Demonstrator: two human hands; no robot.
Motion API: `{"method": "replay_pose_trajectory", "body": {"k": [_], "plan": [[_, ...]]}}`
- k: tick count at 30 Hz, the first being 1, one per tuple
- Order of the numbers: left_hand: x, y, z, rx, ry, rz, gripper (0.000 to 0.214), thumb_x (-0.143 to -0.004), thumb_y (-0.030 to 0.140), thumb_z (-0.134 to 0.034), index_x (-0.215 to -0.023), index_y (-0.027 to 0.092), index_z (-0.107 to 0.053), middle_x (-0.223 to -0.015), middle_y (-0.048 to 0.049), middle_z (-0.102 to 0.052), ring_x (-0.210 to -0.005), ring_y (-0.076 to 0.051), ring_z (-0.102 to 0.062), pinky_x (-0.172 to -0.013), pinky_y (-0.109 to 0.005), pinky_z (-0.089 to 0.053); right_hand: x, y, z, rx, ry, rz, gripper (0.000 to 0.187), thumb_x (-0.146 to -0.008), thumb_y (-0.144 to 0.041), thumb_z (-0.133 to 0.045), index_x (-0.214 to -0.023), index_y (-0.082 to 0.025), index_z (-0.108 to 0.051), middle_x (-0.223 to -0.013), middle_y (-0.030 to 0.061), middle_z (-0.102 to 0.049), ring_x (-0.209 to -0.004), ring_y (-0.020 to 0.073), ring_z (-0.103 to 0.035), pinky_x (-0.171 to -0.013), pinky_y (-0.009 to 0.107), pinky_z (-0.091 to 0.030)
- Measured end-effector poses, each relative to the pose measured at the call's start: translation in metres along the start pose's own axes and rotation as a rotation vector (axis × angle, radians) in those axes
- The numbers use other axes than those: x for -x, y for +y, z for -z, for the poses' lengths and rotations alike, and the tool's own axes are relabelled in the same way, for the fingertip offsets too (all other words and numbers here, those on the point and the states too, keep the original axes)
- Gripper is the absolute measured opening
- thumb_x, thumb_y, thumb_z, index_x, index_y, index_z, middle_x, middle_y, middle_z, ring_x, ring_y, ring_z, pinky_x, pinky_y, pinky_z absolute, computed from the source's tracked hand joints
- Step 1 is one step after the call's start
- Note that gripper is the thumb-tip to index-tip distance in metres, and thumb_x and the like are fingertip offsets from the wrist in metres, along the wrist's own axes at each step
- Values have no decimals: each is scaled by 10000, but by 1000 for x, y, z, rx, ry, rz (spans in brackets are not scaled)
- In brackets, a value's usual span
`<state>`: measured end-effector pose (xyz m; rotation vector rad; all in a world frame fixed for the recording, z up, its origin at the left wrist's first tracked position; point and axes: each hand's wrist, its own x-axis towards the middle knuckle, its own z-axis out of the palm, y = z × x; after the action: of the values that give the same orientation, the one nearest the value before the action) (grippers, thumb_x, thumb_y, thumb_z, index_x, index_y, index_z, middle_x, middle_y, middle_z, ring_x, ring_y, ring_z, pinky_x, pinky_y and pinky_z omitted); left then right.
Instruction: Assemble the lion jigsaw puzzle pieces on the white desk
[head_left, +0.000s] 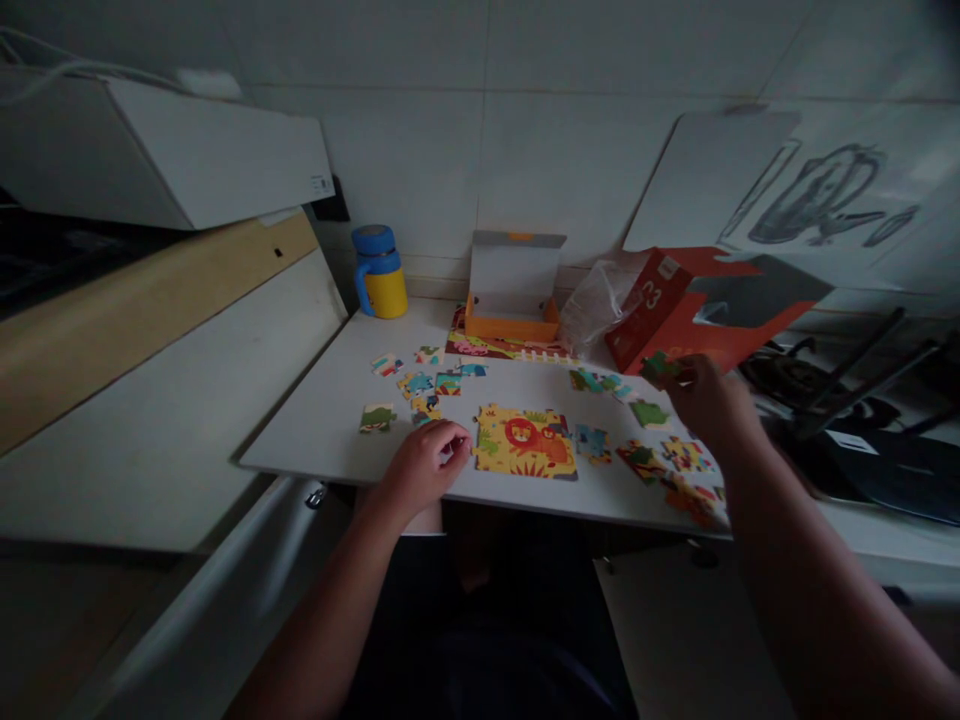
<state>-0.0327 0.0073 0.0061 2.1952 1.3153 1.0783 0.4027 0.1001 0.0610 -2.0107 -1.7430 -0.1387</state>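
My right hand [712, 400] pinches a green puzzle piece [660, 370] above the right side of the white table. My left hand [433, 460] rests at the front edge with its fingers loosely curled, and nothing shows in them. Just right of it lies a joined yellow lion puzzle [526, 443]. A blue piece [592, 443] touches or nearly touches that puzzle's right side. Below my right hand lie a green piece [649, 413] and a cluster of colourful pieces [686, 456]. Several loose pieces [417, 384] are spread beyond my left hand, with a green one [377, 418] farther left.
An open orange box [513, 326] stands on a colourful picture sheet [480, 346] at the back. Beside it are a clear plastic bag [596, 300] and a red box [675, 310]. A blue and yellow flask [381, 275] stands back left. Black equipment [885, 450] borders the right.
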Motion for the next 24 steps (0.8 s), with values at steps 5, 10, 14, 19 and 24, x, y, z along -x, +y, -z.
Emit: {"method": "replay_pose_trajectory", "body": {"k": [5,10,14,19,24], "plan": [[1,-3,2,114,0,64,187,-1019,326,-676,-1182,242,-715,-998,-34,-785,-881,-171,-735,-765,-275,-600,79,-97,-22,-490,-247,200,352,-970,-513,-720,-1170,-225,-698,-911,56,-783,-707,192,-669,-646,307,-466],[2,-3,5,192,-51,116,283,-1003,354,-716,-1270,259,-716,-1050,-35,-790,-919,-182,-743,-751,-268,-601,136,-173,-46,-774,-486,346,300,-978,-375,-727,-1246,-247,-681,-858,-7,-766,-693,168,-673,-637,273,-482],[1,-5,5,213,8,199,214,-1014,363,-691,-1184,239,-733,-951,-24,-762,-854,-172,-721,-709,-251,-566,139,-174,-58,-644,-259,479,269,-1056,-299,-628,-1311,-219,-665,-983,52,-773,-913,229,-702,-837,350,-536],[-1,-8,4,258,36,228,289,-1031,343,-666,-1303,245,-680,-894,-1,-731,-825,-153,-695,-744,-253,-534,140,-161,-63,-398,-70,520,192,-1092,-278,-567,-1197,-180,-694,-1147,131,-742,-1080,318,-628,-995,470,-496],[-3,-10,4,249,2,282,194,-1011,341,-675,-1169,236,-717,-915,-15,-763,-789,-157,-702,-677,-248,-514,146,-165,-63,-293,-98,487,162,-1081,-286,-600,-1143,-188,-712,-1157,117,-723,-1103,318,-599,-1012,465,-479]]}}
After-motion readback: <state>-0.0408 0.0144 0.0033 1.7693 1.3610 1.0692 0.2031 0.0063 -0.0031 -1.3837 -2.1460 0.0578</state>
